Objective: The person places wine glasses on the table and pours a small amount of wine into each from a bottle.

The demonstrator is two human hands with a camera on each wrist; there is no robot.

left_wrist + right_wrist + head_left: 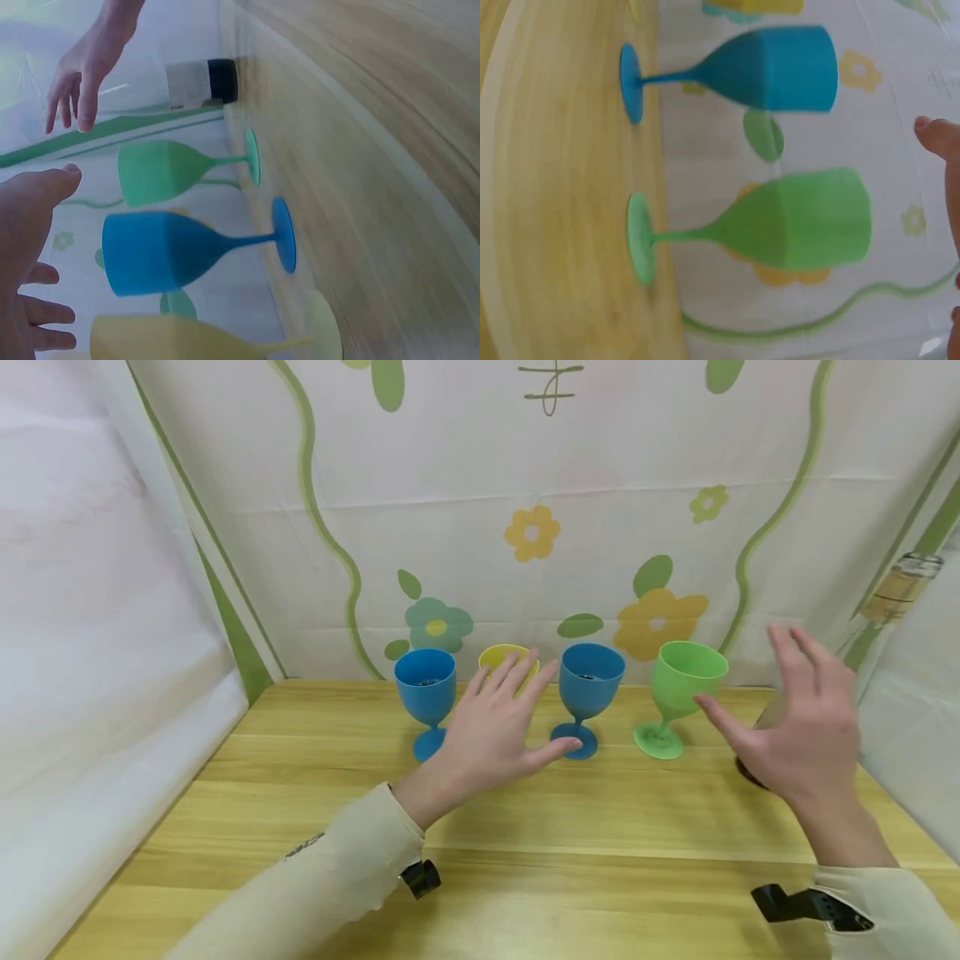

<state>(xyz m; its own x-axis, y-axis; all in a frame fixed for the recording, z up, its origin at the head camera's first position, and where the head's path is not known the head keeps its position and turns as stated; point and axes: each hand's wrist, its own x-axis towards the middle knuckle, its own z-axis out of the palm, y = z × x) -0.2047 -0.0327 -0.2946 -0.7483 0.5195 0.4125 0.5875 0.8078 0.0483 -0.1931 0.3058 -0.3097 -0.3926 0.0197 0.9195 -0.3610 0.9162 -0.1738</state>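
My left hand [491, 727], fingers spread, hovers in front of the yellow goblet [510, 656] and hides most of it. On either side of that goblet stand a blue goblet [426, 681] at the left and another blue goblet [592, 681] at the right, both with something dark inside. A green goblet [686, 672] stands further right, its stem and foot in plain sight. My right hand [810, 735] is raised empty, thumb apart from the fingers, partly hiding a container [191, 84] with a pale body and black base. All goblets stand upright.
The wooden table [300, 827] runs back to a floral cloth [450, 552]. White cloth [97, 610] hangs along the left side. A bottle-like shape [900, 589] shows against the right cloth; whether it is printed or real I cannot tell.
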